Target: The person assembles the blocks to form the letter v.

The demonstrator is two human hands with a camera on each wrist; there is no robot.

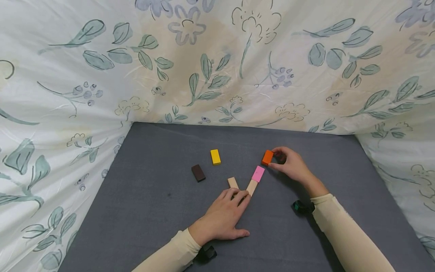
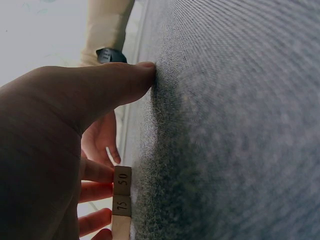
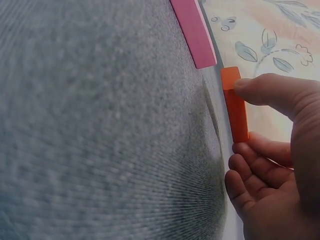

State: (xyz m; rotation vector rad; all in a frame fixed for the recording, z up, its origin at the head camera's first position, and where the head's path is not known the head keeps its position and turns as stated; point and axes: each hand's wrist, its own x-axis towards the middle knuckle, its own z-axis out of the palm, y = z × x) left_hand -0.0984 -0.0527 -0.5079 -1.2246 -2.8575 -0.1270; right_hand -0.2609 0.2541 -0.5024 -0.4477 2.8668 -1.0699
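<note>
My right hand (image 1: 295, 168) pinches an orange block (image 1: 267, 157) between thumb and fingers, just beyond the far end of a pink block (image 1: 258, 173). In the right wrist view the thumb presses one end of the orange block (image 3: 237, 112), with a small gap to the pink block (image 3: 197, 35). The pink block continues a plain wooden block (image 1: 252, 187); another plain block (image 1: 232, 183) slants the other way, forming a V. My left hand (image 1: 222, 217) rests its extended fingers on the V's near part, hiding it. Numbers mark two block ends (image 2: 122, 180) in the left wrist view.
A dark brown block (image 1: 198, 173) and a yellow block (image 1: 215, 157) lie apart, left of the V. Grey cloth (image 1: 142, 211) covers the table. A floral curtain (image 1: 210, 68) hangs behind it and along both sides.
</note>
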